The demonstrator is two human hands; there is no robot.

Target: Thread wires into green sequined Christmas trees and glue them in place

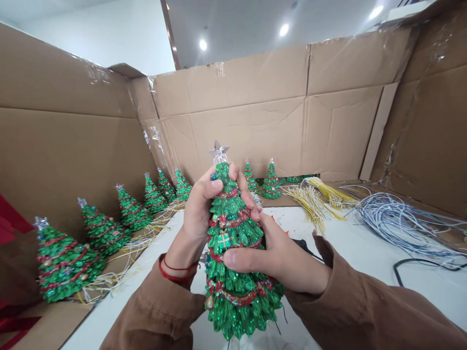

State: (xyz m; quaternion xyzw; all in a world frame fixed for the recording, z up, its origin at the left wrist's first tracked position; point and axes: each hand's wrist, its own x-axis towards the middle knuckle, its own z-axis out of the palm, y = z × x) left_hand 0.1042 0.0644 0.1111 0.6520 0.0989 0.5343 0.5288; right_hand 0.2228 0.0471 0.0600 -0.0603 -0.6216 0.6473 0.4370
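Between my two hands is a glittery green Christmas tree figurine (pixel 237 231) with red garlands and a clear star (pixel 219 149) at its tip. It stands nearly upright over the white table (pixel 146 287). My left hand (pixel 200 201) wraps round the upper part, its thumb just below the star. My right hand (pixel 270 257) grips the middle from the right side, thumb lying across the front. The fingers behind the figurine are partly hidden. Thin dark wire ends (pixel 280 326) show beneath its base.
Several similar trees (pixel 67 262) line the left side, with more trees (pixel 271 182) at the back. Yellow and white wire bundles (pixel 310 201) and a coil of blue-white wire (pixel 390 223) lie right. A black cable (pixel 399 272) crosses the table. Cardboard walls (pixel 237 116) enclose the space.
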